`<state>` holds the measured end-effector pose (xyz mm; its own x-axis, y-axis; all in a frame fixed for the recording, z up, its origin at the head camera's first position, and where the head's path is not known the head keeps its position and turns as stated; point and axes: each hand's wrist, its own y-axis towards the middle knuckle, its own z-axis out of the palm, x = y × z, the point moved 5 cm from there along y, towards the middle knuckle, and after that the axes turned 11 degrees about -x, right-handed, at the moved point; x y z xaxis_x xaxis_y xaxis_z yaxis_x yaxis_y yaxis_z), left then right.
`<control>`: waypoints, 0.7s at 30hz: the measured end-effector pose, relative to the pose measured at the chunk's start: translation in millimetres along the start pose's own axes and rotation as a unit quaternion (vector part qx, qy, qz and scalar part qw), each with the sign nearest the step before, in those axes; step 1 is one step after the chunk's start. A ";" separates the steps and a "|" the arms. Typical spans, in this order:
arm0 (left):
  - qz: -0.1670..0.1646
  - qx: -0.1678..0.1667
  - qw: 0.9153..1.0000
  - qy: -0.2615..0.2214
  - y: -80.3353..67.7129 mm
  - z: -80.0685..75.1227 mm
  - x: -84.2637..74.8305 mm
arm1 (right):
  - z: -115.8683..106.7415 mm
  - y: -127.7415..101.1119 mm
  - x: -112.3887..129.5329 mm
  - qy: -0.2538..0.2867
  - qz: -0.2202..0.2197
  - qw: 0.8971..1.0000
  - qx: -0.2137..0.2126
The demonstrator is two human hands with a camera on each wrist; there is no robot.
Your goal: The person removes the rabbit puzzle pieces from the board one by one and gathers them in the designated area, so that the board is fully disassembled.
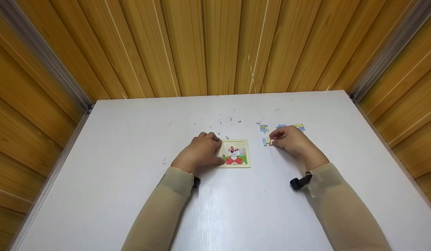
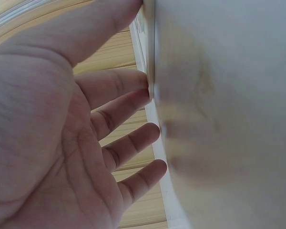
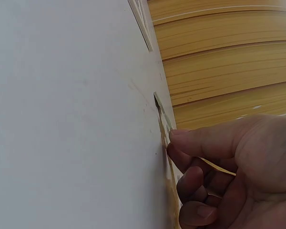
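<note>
A jigsaw puzzle tray point(image 1: 249, 153) with a pale raised rim lies on the table, the lower part of its picture showing a white-faced figure in red. My left hand point(image 1: 202, 150) holds the tray's left side, thumb at the near corner and fingers along the edge; the left wrist view shows the fingertips against the tray's edge point(image 2: 151, 52). To the right, my right hand point(image 1: 292, 141) pinches a small jigsaw piece point(image 1: 265, 142) between thumb and forefinger. In the right wrist view this piece point(image 3: 163, 109) is tilted, one side raised off the table.
Beyond the right hand lie loose jigsaw pieces: a blue one with a yellow-green shape point(image 1: 264, 128), a blue one point(image 1: 281, 126) partly hidden, and a yellow and blue one point(image 1: 299, 126). Dark marks point(image 1: 230, 119) speckle the white table point(image 1: 131, 139). Wood-patterned panels point(image 1: 187, 48) surround it.
</note>
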<state>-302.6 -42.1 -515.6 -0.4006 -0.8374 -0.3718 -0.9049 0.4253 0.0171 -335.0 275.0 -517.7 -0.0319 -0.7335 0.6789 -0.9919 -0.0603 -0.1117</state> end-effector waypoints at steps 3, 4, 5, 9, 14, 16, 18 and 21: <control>0.000 0.000 1.000 0.000 -0.1 -1.5 -0.7 | -1.8 -1.5 0.9 -0.001 -0.001 1.000 -0.002; -0.001 -0.001 1.000 -0.001 -0.1 -1.9 -0.9 | -2.7 -2.3 1.6 0.001 0.000 1.000 -0.003; -0.001 0.000 1.000 -0.002 -0.2 -2.2 -1.0 | -3.6 -2.9 2.9 0.002 0.000 1.000 -0.006; -0.004 0.004 1.000 -0.006 -0.6 -2.8 -1.7 | -5.4 -5.7 11.0 0.006 -0.002 1.000 -0.017; -0.004 0.005 1.000 -0.014 -0.4 -0.6 -2.1 | -0.8 -8.1 26.1 0.014 -0.022 0.999 -0.019; -0.004 0.005 1.000 -0.012 -0.1 0.9 -1.3 | 2.6 -8.2 33.3 0.018 -0.026 0.999 -0.014; -0.006 0.005 1.000 -0.011 0.0 1.4 -0.5 | 6.0 -8.3 41.9 0.028 -0.027 0.999 -0.009; -0.008 0.006 1.000 -0.007 0.2 0.9 0.4 | 11.4 -8.0 56.8 0.042 -0.029 0.999 -0.008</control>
<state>-302.8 -42.0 -516.5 -0.3843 -0.8394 -0.3843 -0.9093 0.4162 0.0003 -327.4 226.1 -486.5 0.0164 -0.6697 0.7425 -0.9942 -0.0896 -0.0589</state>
